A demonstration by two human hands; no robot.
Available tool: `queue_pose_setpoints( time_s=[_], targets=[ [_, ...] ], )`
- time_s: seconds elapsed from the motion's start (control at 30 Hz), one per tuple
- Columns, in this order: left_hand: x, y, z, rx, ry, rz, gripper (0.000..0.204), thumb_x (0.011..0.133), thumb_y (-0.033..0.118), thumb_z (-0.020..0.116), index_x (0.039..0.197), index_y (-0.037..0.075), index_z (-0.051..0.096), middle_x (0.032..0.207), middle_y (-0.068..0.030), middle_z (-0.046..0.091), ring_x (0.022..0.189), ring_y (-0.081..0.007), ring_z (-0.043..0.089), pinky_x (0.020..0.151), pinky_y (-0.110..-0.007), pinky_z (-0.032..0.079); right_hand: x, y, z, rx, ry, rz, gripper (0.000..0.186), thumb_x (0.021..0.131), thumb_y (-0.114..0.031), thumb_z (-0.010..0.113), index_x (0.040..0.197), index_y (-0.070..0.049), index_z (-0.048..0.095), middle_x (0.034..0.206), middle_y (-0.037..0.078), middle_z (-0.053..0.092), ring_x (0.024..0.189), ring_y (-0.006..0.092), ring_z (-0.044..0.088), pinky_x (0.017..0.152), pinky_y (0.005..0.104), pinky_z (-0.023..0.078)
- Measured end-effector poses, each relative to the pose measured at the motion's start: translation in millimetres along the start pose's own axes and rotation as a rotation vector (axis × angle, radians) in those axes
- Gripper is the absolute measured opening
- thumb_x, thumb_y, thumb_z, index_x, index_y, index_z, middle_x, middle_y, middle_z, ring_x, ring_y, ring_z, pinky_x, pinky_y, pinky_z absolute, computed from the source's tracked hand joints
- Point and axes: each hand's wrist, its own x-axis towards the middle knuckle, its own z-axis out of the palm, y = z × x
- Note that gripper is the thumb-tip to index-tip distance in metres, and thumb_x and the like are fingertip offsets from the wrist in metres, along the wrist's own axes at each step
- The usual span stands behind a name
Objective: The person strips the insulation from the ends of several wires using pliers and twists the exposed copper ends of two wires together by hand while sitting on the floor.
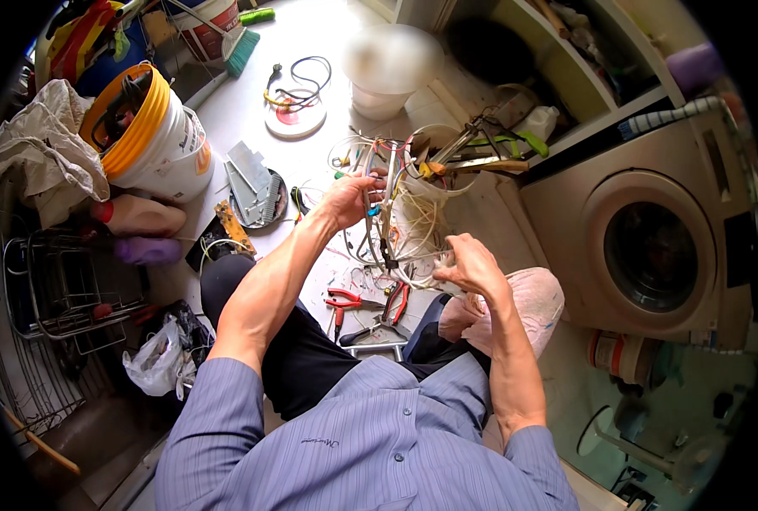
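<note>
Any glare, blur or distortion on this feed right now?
Head view: glare washes out the upper floor; heavy blur hides the white bucket's top; fisheye skews the washer, with black corners; left hand, right hand and wires read fairly clearly.

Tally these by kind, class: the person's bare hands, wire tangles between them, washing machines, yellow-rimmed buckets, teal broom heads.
Hands: 2 (left hand, right hand)
Wire tangle: 1
Washing machine: 1
Yellow-rimmed bucket: 1
Teal broom head: 1
Total: 6

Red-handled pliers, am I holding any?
No, the red-handled pliers lie apart from the left hand and right hand, which are at the wires.
</note>
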Motion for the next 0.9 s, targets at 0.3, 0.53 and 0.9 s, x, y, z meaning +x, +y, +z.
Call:
queue_pose_setpoints(
  time_s=[0.3, 0.53, 0.9],
  targets=[
    [-26, -4, 20, -0.046, -0.234, 0.053, 0.022, 0.102, 0.018, 0.054, 0.121, 0.007, 0.058, 0.118, -0.0134, 0.066, 0.106, -0.0293, 0.066, 0.088, -0.045, 0.055, 55, -45, 38, 1.190, 0.015, 0.018, 0.030, 0.092, -0.019, 0.067, 0.114, 0.001, 0.065, 0.089, 0.002, 0.068, 0.079, 0.0092, 0.059, 0.072, 0.0248, 0.048],
    [-50, 41, -11, 0.375, -0.020, 0.151, 0.013, 0.096, 0.010, 0.062, 0.107, 0.005, 0.067, 0.088, -0.0039, 0.070, 0.075, -0.0116, 0.065, 0.070, -0.027, 0.051, 52, -15, 27, 1.249, 0.270, 0.175, 0.011, 0.089, -0.014, 0.065, 0.092, -0.003, 0.065, 0.077, 0.002, 0.065, 0.068, 0.0085, 0.056, 0.061, 0.0244, 0.043],
    [-81, 68, 8, 0.456, 0.212, 0.220, 0.021, 0.096, 0.010, 0.065, 0.115, 0.003, 0.066, 0.077, -0.0040, 0.068, 0.057, -0.0064, 0.053, 0.048, -0.020, 0.037, 53, 28, -34, 1.116, 0.433, 0.113, 0.014, 0.091, -0.014, 0.070, 0.095, -0.001, 0.064, 0.079, -0.001, 0.061, 0.069, 0.0077, 0.055, 0.063, 0.0230, 0.046]
  ],
)
